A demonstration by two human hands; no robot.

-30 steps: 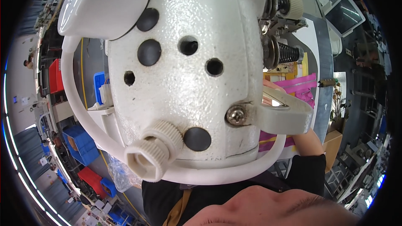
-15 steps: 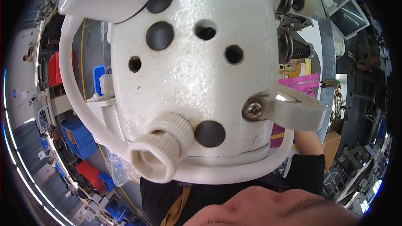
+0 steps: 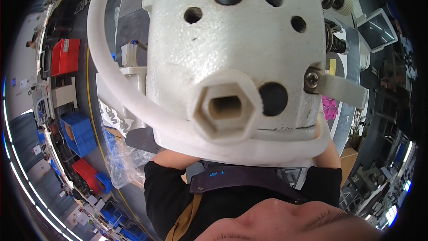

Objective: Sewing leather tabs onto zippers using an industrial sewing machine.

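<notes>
The white head of a sewing machine point(image 3: 214, 58) fills the middle of the view and hides both my hands. Bare skin of my left forearm point(image 3: 174, 158) goes in under its lower left side. On the right, my right forearm point(image 3: 331, 154) reaches behind the machine's lower right edge. Whatever either hand holds or touches cannot be seen. Pink material point(image 3: 330, 107) shows past the machine's right side, above my right forearm. A pale hexagonal knob point(image 3: 225, 129) and a white tube point(image 3: 116, 80) stand out in front of the machine.
Clear plastic wrapping point(image 3: 129, 167) lies at the lower left. Beyond it are a blue crate point(image 3: 78, 134) and red bins point(image 3: 66, 58). Thread tension knobs point(image 3: 336, 44) jut from the machine's right side, near a screen point(image 3: 378, 30). A cardboard box point(image 3: 348, 163) stands lower right.
The machine has shifted right and upward in the view. My left forearm has come into sight below it. The pink material at the right now shows as a smaller, bunched patch.
</notes>
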